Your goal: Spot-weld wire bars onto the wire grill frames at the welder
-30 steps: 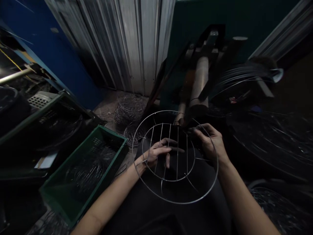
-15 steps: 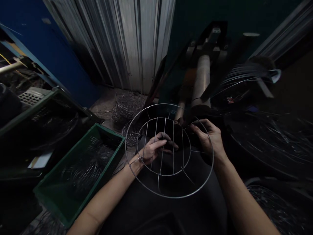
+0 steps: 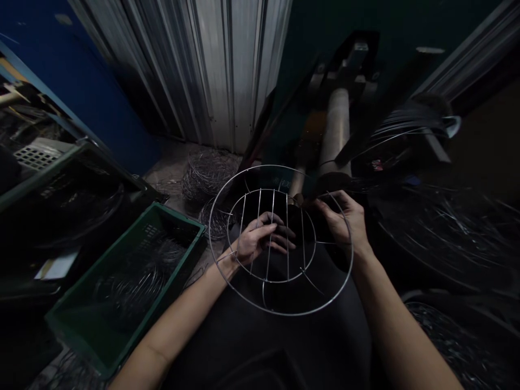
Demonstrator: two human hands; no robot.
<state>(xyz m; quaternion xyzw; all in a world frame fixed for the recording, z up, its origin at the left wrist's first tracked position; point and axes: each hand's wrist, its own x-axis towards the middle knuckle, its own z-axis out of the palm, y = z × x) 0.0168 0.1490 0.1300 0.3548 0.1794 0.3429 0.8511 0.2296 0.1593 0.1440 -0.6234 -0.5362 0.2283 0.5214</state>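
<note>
A round wire rack [image 3: 267, 254], with an outer ring, a smaller inner ring and several parallel bars, is held out in front of a machine's electrode tip [image 3: 298, 200]. My left hand [image 3: 258, 238] is beneath the bars, its fingers loosely curved and apart, with the rack's left side across the wrist. On the right, my right hand [image 3: 345, 216] has thumb and fingers pinched at the rack's far right side, close to the electrode. The outer ring passes over this hand. Exactly which wire the fingertips pinch is hidden in shadow.
A green crate [image 3: 117, 303] with wire pieces stands at the left. Wire bundles [image 3: 209, 176] lie on the floor before a corrugated metal wall [image 3: 227, 70]. The machine's thick cylinder [image 3: 337, 127] rises ahead. Heaps of wire parts [image 3: 447, 233] fill the dark right side.
The rack's near edge has risen slightly in view. Both hands keep about the same places, and the left fingers have spread a little. The surroundings have shifted slightly left with the camera.
</note>
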